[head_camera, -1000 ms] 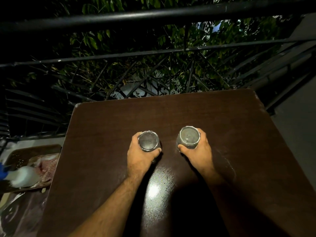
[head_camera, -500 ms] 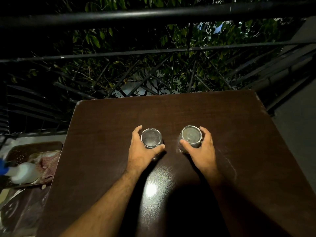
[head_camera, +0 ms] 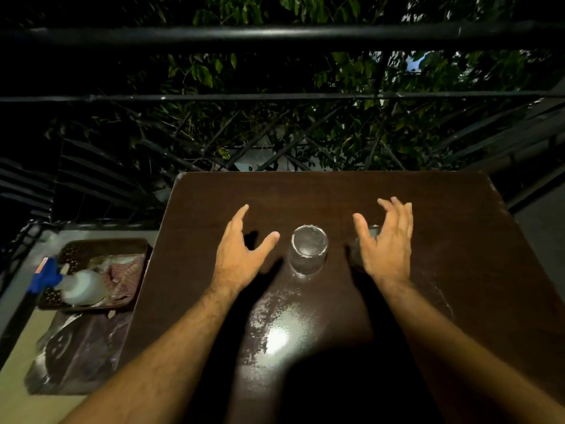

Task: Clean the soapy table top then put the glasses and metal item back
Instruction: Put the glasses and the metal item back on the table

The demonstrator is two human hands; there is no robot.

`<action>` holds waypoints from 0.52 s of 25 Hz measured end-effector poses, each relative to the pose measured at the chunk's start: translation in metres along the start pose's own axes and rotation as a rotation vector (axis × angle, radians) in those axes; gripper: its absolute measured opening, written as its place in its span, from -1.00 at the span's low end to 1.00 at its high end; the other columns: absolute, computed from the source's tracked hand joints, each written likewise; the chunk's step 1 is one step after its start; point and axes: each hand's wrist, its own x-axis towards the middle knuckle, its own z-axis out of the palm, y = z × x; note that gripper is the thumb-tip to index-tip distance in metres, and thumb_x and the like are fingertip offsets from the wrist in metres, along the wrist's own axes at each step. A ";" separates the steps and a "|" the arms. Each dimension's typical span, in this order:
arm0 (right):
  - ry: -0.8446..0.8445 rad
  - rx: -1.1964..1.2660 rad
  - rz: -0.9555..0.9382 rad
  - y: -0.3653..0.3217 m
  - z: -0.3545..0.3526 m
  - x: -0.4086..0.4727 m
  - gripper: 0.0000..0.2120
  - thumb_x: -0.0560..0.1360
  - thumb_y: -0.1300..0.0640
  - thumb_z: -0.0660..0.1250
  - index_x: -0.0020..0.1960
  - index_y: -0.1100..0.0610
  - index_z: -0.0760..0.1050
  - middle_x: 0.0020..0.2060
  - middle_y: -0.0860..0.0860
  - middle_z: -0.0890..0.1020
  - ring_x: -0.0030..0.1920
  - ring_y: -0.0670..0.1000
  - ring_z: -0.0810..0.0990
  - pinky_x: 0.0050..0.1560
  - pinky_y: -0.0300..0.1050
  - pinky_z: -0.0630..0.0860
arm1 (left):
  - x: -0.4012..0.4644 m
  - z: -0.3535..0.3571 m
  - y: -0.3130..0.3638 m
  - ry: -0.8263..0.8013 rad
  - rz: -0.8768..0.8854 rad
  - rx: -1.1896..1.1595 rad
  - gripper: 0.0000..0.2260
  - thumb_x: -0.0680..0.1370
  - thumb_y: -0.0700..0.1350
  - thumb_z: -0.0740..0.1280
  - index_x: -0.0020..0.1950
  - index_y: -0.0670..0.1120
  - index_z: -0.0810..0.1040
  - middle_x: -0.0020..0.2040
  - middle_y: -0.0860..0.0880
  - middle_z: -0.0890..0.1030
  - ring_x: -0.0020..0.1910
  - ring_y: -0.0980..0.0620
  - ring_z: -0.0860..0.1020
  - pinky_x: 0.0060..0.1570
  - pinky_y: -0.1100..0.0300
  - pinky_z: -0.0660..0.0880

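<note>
Two clear glasses stand upright on the dark brown table top. The left glass stands free in the middle, with my left hand spread open just to its left, apart from it. The right glass is mostly hidden behind my right hand, whose fingers are straight and lifted off it. No metal item shows on the table. Faint wet streaks glint on the near part of the table.
A brown perforated tray sits low at the left with a white spray bottle with a blue head and a checked cloth. A black metal railing and foliage lie beyond the table's far edge.
Both hands have let go of the glasses and spread open, the left one drawing away to the left. The glasses stay standing on the table.
</note>
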 end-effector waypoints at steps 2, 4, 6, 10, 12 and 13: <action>-0.001 -0.054 -0.055 -0.021 0.009 -0.003 -0.39 0.56 -0.28 0.18 0.45 0.08 0.32 0.54 0.04 0.23 0.58 0.05 -0.06 0.50 0.15 0.13 | -0.001 -0.019 -0.011 0.041 -0.016 -0.006 -0.13 0.34 0.41 0.38 0.58 0.21 0.16 0.56 0.10 0.35 0.33 0.29 0.30 0.27 0.27 0.27; -0.003 -0.068 -0.094 -0.047 0.021 -0.009 -0.40 0.57 -0.28 0.15 0.45 0.08 0.32 0.53 0.05 0.24 0.58 0.07 -0.07 0.51 0.16 0.13 | -0.003 -0.041 -0.022 0.083 -0.034 -0.019 -0.14 0.36 0.41 0.37 0.58 0.20 0.14 0.54 0.11 0.39 0.33 0.28 0.33 0.24 0.30 0.27; 0.004 -0.051 -0.132 -0.071 0.035 -0.014 -0.41 0.58 -0.27 0.12 0.44 0.11 0.34 0.51 0.08 0.27 0.58 0.10 -0.04 0.53 0.14 0.09 | -0.006 -0.064 -0.033 0.108 -0.046 -0.024 -0.15 0.38 0.41 0.35 0.59 0.19 0.14 0.53 0.09 0.39 0.37 0.24 0.37 0.24 0.29 0.27; -0.041 -0.008 -0.210 -0.137 0.083 -0.036 -0.46 0.57 -0.26 0.13 0.38 0.08 0.37 0.47 0.09 0.29 0.56 0.12 0.01 0.49 0.16 0.18 | -0.011 -0.130 -0.067 0.173 -0.081 -0.020 -0.15 0.39 0.39 0.35 0.60 0.14 0.14 0.54 0.07 0.39 0.46 0.08 0.41 0.36 0.18 0.34; -0.088 0.026 -0.249 -0.169 0.112 -0.051 -0.49 0.56 -0.26 0.16 0.35 0.06 0.39 0.46 0.09 0.28 0.56 0.12 0.00 0.44 0.23 0.26 | -0.014 -0.163 -0.087 0.213 -0.107 0.001 -0.14 0.39 0.39 0.33 0.61 0.11 0.15 0.55 0.04 0.39 0.48 0.05 0.40 0.41 0.13 0.34; -0.112 0.040 -0.265 -0.183 0.125 -0.059 -0.50 0.56 -0.26 0.17 0.34 0.05 0.39 0.46 0.08 0.28 0.56 0.12 0.00 0.41 0.25 0.30 | -0.016 -0.177 -0.096 0.238 -0.118 0.020 -0.14 0.39 0.38 0.33 0.61 0.09 0.16 0.55 0.03 0.38 0.48 0.04 0.40 0.43 0.10 0.34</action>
